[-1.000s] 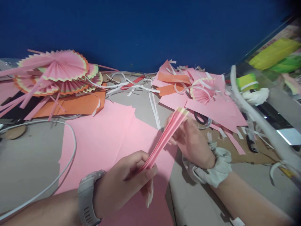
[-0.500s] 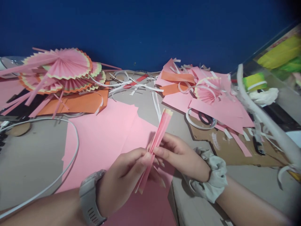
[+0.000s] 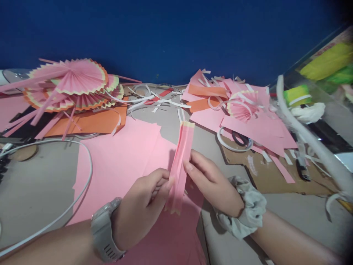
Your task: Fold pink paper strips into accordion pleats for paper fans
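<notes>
A pleated pink paper strip point(image 3: 180, 162) with a pale yellow end stands almost upright between both hands. My left hand point(image 3: 140, 208), with a grey watch on its wrist, pinches the strip's middle from the left. My right hand point(image 3: 211, 182), with a grey scrunchie on its wrist, pinches the same spot from the right. Beneath them lies a large pink paper sheet point(image 3: 121, 162) on the table.
Finished pink pleated fans point(image 3: 71, 82) are stacked at the back left on orange paper point(image 3: 91, 123). Pink and orange scraps point(image 3: 237, 106) with white strips lie at the back right. A white cable point(image 3: 82, 176) loops at left. A cardboard piece point(image 3: 275, 173) is at right.
The strip has swung from slanting to almost upright. My right hand slid from its far end down to the middle, beside my left hand.
</notes>
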`<state>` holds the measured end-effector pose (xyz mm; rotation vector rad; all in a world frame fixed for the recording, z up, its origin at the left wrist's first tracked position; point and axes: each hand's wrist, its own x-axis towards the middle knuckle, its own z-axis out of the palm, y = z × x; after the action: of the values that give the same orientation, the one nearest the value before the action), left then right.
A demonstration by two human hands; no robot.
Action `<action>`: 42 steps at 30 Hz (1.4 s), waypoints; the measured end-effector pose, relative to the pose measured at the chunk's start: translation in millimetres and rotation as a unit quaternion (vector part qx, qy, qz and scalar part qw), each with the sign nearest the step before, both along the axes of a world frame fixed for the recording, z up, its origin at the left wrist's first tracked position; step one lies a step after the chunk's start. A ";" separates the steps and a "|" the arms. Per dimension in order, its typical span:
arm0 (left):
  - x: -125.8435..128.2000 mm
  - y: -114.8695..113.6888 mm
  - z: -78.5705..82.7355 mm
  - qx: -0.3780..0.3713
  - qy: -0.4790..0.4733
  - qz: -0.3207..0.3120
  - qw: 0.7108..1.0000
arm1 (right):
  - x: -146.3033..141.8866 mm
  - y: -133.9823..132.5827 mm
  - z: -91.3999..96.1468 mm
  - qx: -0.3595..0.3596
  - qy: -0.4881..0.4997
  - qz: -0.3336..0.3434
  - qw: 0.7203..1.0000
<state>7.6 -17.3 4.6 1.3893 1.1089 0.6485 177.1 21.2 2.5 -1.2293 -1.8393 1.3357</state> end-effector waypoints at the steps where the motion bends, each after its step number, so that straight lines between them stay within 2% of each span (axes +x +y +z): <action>1: -0.2 0.2 0.1 -0.003 -0.006 0.000 1.000 | -0.6 -0.7 0.1 0.021 -0.004 -0.001 1.000; 5: -2.0 0.9 -0.1 -0.004 -0.035 -0.010 0.999 | -4.1 -1.9 -0.9 0.053 -0.016 0.004 0.998; 8: -4.1 1.4 -1.3 0.031 -0.007 -0.002 0.999 | -6.0 -0.1 -1.2 0.062 -0.027 0.037 0.997; 13: -3.7 3.9 -3.1 0.047 0.011 -0.005 0.999 | -5.9 1.3 -2.4 0.044 -0.061 0.098 0.992; 16: -1.7 5.4 -3.3 0.043 0.027 0.020 0.999 | -5.1 -3.2 -5.1 0.045 -0.056 0.057 0.996; 18: -0.8 5.7 -3.0 0.027 0.031 0.032 0.999 | -4.1 -6.8 -6.1 0.085 -0.035 -0.014 0.996; 20: -0.5 5.4 -2.5 0.024 0.035 0.029 0.999 | -2.8 -9.2 -5.5 0.162 -0.018 -0.047 0.985; 23: -1.4 4.0 -2.2 0.046 0.045 0.016 0.998 | -1.4 -9.2 -2.1 0.240 -0.008 0.041 0.970; 25: -2.1 2.7 -2.6 0.059 0.046 0.004 0.997 | -1.6 -8.0 0.0 0.225 -0.023 0.088 0.970; 30: -2.5 -0.1 -6.6 0.093 0.073 -0.025 0.993 | -3.8 -7.1 1.1 0.136 -0.062 0.066 0.987; 38: -2.1 -1.6 -9.2 0.113 0.078 -0.054 0.989 | -3.7 -4.8 -1.5 -0.026 -0.004 0.075 0.997; 42: -0.8 -1.3 -9.3 0.109 0.083 -0.057 0.989 | -2.8 -2.8 -1.2 -0.063 0.037 0.081 0.994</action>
<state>6.8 -18.7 -4.6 1.7072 1.1026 0.5922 174.3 18.4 1.3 -1.0956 -1.8587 1.5848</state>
